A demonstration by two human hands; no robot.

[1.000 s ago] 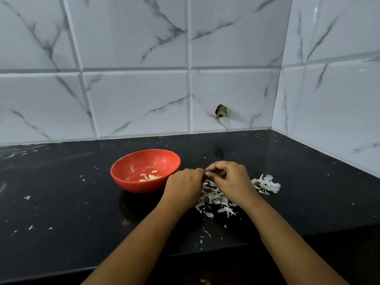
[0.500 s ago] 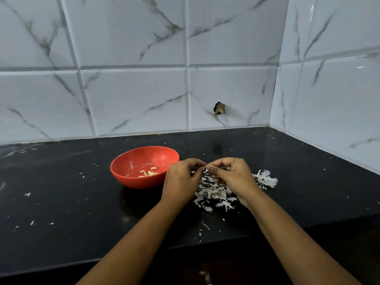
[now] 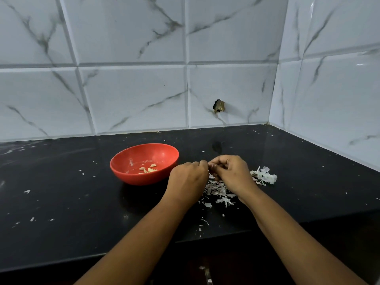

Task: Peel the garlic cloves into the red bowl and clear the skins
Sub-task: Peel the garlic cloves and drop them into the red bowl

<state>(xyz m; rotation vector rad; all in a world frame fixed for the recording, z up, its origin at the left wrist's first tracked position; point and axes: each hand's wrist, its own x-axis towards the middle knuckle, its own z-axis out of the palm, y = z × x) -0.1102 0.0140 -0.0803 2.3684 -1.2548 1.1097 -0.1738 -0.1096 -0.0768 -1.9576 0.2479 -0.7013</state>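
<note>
A: Entry: text, labels, brands, numbers, signs. Count?
B: None legible.
A: Red bowl (image 3: 144, 178)?
B: Plain red wall and inside; no readable lettering or stamp.
A: Wall tiles (image 3: 133, 95), black countertop (image 3: 61, 202)?
B: Tiles show grey veining only. Countertop shows pale flecks only. Neither has anything that reads as writing.
</note>
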